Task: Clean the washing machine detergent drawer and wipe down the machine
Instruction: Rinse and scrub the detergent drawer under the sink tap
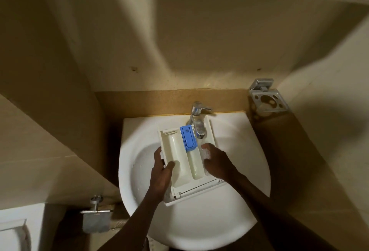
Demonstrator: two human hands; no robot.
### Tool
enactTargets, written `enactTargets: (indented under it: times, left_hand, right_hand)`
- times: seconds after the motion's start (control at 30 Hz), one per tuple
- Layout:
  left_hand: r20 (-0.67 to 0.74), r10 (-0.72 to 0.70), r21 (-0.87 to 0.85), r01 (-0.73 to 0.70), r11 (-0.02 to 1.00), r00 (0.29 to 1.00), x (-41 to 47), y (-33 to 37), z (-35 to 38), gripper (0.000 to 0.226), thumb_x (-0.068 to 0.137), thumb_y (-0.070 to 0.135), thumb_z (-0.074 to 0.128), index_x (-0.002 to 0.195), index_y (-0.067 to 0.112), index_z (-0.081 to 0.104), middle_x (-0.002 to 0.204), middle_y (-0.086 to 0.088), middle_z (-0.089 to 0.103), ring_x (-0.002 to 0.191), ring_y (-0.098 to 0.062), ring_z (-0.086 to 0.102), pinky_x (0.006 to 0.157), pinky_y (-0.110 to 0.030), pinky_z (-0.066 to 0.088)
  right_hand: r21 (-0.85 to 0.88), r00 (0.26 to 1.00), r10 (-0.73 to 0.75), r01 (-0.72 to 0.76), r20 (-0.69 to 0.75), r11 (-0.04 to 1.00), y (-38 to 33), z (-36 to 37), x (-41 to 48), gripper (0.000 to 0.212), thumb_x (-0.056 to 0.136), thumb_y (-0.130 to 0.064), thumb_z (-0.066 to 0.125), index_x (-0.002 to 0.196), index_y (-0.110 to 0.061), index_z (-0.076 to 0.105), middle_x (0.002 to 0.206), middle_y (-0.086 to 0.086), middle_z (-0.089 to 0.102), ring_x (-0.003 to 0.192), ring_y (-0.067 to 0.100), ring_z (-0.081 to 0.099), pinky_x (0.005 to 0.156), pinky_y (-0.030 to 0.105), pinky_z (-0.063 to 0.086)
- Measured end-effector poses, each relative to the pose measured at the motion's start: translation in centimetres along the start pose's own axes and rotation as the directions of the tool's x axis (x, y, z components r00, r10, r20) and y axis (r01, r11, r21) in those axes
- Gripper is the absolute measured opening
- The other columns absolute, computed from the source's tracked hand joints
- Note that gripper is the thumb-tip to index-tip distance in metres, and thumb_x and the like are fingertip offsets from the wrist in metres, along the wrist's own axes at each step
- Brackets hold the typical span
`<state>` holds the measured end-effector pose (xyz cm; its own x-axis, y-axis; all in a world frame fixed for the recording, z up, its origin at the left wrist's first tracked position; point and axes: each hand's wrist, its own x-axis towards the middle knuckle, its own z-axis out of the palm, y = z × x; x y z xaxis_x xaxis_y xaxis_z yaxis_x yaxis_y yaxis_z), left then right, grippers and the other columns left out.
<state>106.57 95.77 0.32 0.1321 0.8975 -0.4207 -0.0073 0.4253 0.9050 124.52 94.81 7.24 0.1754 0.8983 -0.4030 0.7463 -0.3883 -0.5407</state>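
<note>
Seen from the head camera, the detergent drawer [176,152] lies in the white sink [199,230], its far end under the faucet [196,111] at the sink's back edge. A blue insert [187,138] sits in its middle compartment. The left hand [160,173] grips the drawer's left wall, thumb inside and fingers outside. The right hand [216,163] reaches into the right compartment, where water runs; I cannot tell how its fingers lie.

Running water blurs the fingertips [206,148] of the right hand [214,163] inside the drawer [175,147]. A white fixture [12,234] at lower left and the sink [199,236] at the bottom are cut off by the edge.
</note>
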Motion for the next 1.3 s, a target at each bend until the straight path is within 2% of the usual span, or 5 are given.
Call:
enactTargets:
  times: [0.33,0.7,0.87,1.1,1.3]
  left_hand:
    - [0.067,-0.127,-0.202,0.138,0.97,0.99,0.5,0.1,0.1,0.051,0.099,0.01,0.05,0.144,0.025,0.034,0.131,-0.005,0.057,0.112,-0.024,0.06,0.08,-0.035,0.055]
    - [0.067,-0.107,-0.181,0.118,0.976,0.992,0.4,-0.2,0.8,0.053,0.099,0.008,0.051,0.144,0.027,0.031,0.132,-0.005,0.053,0.111,-0.02,0.058,0.079,-0.032,0.055]
    - [0.045,-0.06,-0.187,0.067,0.98,0.997,-0.2,-0.2,1.2,0.049,0.099,0.006,0.051,0.138,0.028,0.032,0.119,0.005,0.057,0.104,-0.013,0.06,0.065,-0.019,0.058]
    - [0.008,0.004,-0.163,-0.002,0.987,1.0,-0.4,-0.5,1.1,0.057,0.095,0.017,0.059,0.144,0.03,0.032,0.126,0.002,0.061,0.114,-0.02,0.062,0.098,-0.05,0.053]
    - [0.007,-0.082,-0.161,0.082,0.984,0.997,0.1,-0.2,0.4,0.054,0.096,0.007,0.055,0.139,0.03,0.032,0.123,-0.008,0.061,0.107,-0.027,0.064,0.093,-0.051,0.055]
  right_hand:
    - [0.558,0.988,0.152,-0.144,0.032,0.817,-0.6,0.4,-0.8,0.043,0.087,0.001,0.042,0.106,-0.025,0.07,0.098,-0.007,0.07,0.091,0.011,0.065,0.078,0.028,0.057]
    - [0.035,0.925,-0.108,0.13,-0.364,0.991,-0.2,1.4,-1.2,0.029,0.079,0.003,0.05,0.094,-0.013,0.069,0.095,-0.002,0.071,0.088,0.014,0.066,0.081,0.018,0.049]
    - [0.329,0.981,0.106,-0.155,0.161,0.931,-1.0,4.1,-1.5,0.044,0.082,-0.034,0.065,0.125,-0.026,0.055,0.118,-0.009,0.061,0.11,0.012,0.058,0.095,0.029,0.047]
    - [0.253,0.984,0.031,-0.075,0.176,0.965,-2.2,5.6,-0.6,0.078,0.07,-0.079,0.054,0.131,-0.032,0.047,0.124,-0.01,0.057,0.114,0.011,0.054,0.097,0.036,0.049]
    - [0.058,0.989,0.029,-0.038,0.147,0.998,0.7,-1.1,0.5,0.023,0.094,-0.023,0.052,0.104,-0.011,0.07,0.102,0.003,0.072,0.096,0.019,0.068,0.092,0.031,0.051]
